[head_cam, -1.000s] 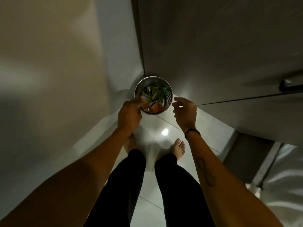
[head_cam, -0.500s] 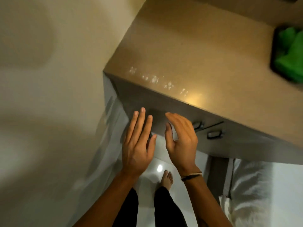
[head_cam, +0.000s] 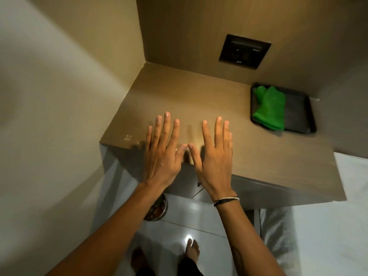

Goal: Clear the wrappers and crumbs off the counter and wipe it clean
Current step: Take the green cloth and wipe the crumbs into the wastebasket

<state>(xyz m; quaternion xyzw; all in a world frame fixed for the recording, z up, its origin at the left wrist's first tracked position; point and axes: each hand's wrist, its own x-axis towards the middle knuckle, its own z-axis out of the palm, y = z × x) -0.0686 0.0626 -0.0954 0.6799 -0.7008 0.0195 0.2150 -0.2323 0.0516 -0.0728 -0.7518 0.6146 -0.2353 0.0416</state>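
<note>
My left hand (head_cam: 163, 152) and my right hand (head_cam: 214, 156) hover side by side over the front edge of the brown counter (head_cam: 191, 96), palms down, fingers spread, holding nothing. A few pale crumbs (head_cam: 128, 138) lie near the counter's front left corner, just left of my left hand. A folded green cloth (head_cam: 268, 108) lies in a black tray (head_cam: 298, 114) at the counter's right back. On the floor below, a metal bin (head_cam: 158, 209) with wrappers inside peeks out beside my left forearm. No wrappers show on the counter.
A wall runs along the left, wooden panels enclose the counter's back. A dark socket panel (head_cam: 245, 51) sits in the back panel. White bedding (head_cam: 338, 216) lies to the right. My bare feet stand on glossy floor tiles (head_cam: 191, 222).
A second ago both hands were down at the metal bin on the floor. They have risen empty and spread flat over the counter's front edge; my view has lifted to the counter.
</note>
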